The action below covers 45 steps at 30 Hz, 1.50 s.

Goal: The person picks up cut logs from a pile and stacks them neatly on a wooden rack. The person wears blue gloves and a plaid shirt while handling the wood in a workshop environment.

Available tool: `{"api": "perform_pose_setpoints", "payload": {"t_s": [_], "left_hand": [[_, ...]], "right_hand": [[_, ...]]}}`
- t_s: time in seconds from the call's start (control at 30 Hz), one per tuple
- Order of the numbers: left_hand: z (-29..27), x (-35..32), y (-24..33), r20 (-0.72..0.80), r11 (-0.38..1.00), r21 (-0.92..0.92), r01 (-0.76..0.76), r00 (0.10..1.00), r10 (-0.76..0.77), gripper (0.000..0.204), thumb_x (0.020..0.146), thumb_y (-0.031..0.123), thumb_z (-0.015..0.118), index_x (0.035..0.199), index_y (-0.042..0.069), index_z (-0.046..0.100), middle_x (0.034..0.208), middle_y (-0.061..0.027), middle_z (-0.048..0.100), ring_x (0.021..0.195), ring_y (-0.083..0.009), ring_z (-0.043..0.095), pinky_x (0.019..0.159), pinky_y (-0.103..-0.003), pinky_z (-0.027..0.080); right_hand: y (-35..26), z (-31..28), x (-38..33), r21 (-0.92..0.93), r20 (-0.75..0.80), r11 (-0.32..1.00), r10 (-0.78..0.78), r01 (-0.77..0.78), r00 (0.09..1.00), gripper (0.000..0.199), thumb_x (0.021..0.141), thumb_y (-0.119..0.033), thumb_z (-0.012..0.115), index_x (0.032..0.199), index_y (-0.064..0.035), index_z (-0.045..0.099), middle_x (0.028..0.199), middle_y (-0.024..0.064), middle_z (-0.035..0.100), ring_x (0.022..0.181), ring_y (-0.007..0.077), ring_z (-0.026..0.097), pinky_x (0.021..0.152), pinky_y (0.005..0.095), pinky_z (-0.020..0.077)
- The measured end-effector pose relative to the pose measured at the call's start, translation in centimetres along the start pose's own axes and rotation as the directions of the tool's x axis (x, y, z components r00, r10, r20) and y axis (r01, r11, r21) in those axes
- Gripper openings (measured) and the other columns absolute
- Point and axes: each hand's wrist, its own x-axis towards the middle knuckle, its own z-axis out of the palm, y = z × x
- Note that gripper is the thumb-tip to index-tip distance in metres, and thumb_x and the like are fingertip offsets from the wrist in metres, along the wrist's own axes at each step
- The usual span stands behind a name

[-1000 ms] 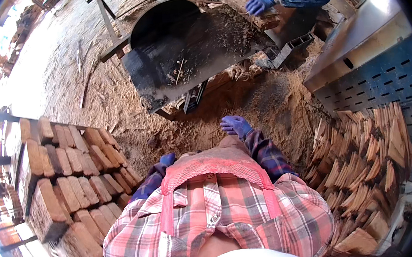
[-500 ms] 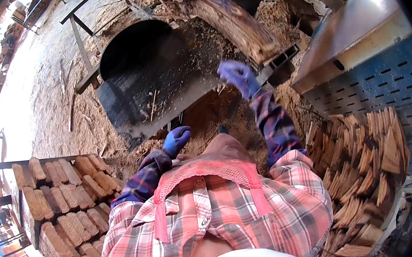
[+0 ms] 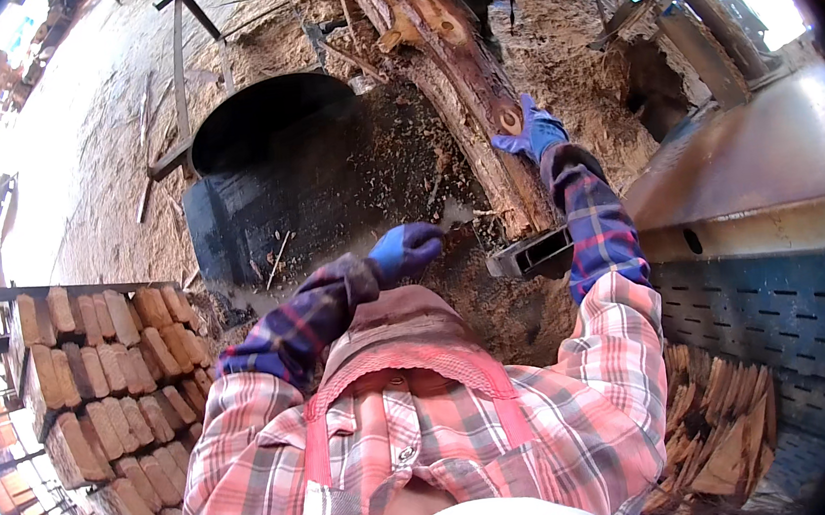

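A rough, split log (image 3: 459,82) runs from the far top toward me, its near end close to a metal bracket (image 3: 533,254). My right hand (image 3: 531,130), in a purple glove, lies on the log's right side near that end, thumb and fingers spread against the wood. My left hand (image 3: 407,250), gloved in blue and purple, hangs closed in front of my apron, by the near edge of a dark metal plate (image 3: 248,219). I see nothing in it, though its palm side is hidden. Wood chips and thin sticks litter the plate.
A round black disc or opening (image 3: 273,121) is at the plate's far side. Stacked boards (image 3: 123,373) stand at left. On the right are a slotted blue metal panel (image 3: 760,306) and a pile of wood offcuts (image 3: 721,416). Sawdust (image 3: 564,71) covers the ground beyond.
My right hand has moved right and come onto the log. My left hand has shifted right and forward, still closed. The view has turned, and the log's near end sits lower in it.
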Motion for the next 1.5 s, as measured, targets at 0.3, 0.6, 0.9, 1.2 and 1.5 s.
{"api": "perform_pose_setpoints", "payload": {"t_s": [0.3, 0.6, 0.9, 1.2, 1.5], "left_hand": [[-1.2, 12.0, 6.1, -0.170, 0.614, -0.785, 0.079, 0.926, -0.336, 0.028, 0.086, 0.030, 0.058, 0.102, 0.007, 0.059, 0.092, -0.0034, 0.062, 0.078, -0.0180, 0.060, 0.074, -0.033, 0.049], [-4.7, 16.5, 2.5, 0.011, 0.322, -0.943, 0.087, 0.973, -0.231, 0.023, 0.087, 0.034, 0.058, 0.089, 0.011, 0.060, 0.081, -0.0105, 0.066, 0.070, -0.0242, 0.064, 0.064, -0.037, 0.053], [-3.6, 18.5, 3.8, -0.289, 0.528, -0.846, -0.077, 0.898, -0.333, 0.032, 0.076, 0.018, 0.071, 0.101, -0.001, 0.063, 0.088, -0.0073, 0.066, 0.075, -0.0175, 0.065, 0.068, -0.030, 0.053], [-5.2, 10.8, 0.4, -0.557, 0.425, -0.801, -0.421, 0.785, -0.270, 0.027, 0.074, 0.013, 0.068, 0.097, 0.000, 0.066, 0.089, -0.0056, 0.065, 0.081, -0.0146, 0.062, 0.078, -0.029, 0.049], [-8.6, 3.6, -5.0, -0.747, 0.782, -0.385, -0.491, 0.664, 0.048, 0.027, 0.076, 0.001, 0.061, 0.102, 0.008, 0.066, 0.095, -0.0074, 0.066, 0.088, -0.0192, 0.063, 0.083, -0.029, 0.046]], "right_hand": [[-6.0, -1.7, -4.8, 0.014, -0.152, 0.991, 0.136, -0.135, 0.979, 0.092, 0.062, -0.041, 0.079, 0.133, -0.0078, 0.030, 0.126, 0.0203, 0.047, 0.115, 0.0362, 0.048, 0.094, 0.0448, 0.0414], [-3.9, -0.6, -1.0, 0.536, -0.155, 0.755, -0.352, 0.378, 0.923, 0.048, 0.072, -0.031, 0.072, 0.109, -0.0037, 0.059, 0.103, 0.0202, 0.061, 0.097, 0.0311, 0.059, 0.083, 0.0353, 0.0476], [6.1, 5.3, 12.5, 0.944, -0.123, 0.233, -0.406, 0.233, 0.905, 0.039, 0.083, -0.019, 0.066, 0.109, 0.0084, 0.056, 0.108, 0.0096, 0.061, 0.104, 0.0178, 0.057, 0.090, 0.0279, 0.0464], [-5.3, 6.7, 6.3, 0.949, 0.107, 0.315, -0.327, 0.001, 0.939, 0.044, 0.078, -0.020, 0.073, 0.114, -0.0006, 0.056, 0.101, 0.0035, 0.062, 0.087, 0.0114, 0.058, 0.078, 0.0246, 0.0473], [-13.3, 10.5, 3.1, 0.925, -0.012, 0.357, -0.310, 0.128, 0.951, 0.049, 0.075, -0.022, 0.076, 0.115, -0.0033, 0.056, 0.102, 0.0032, 0.063, 0.088, 0.0116, 0.058, 0.079, 0.0247, 0.0469]]}}
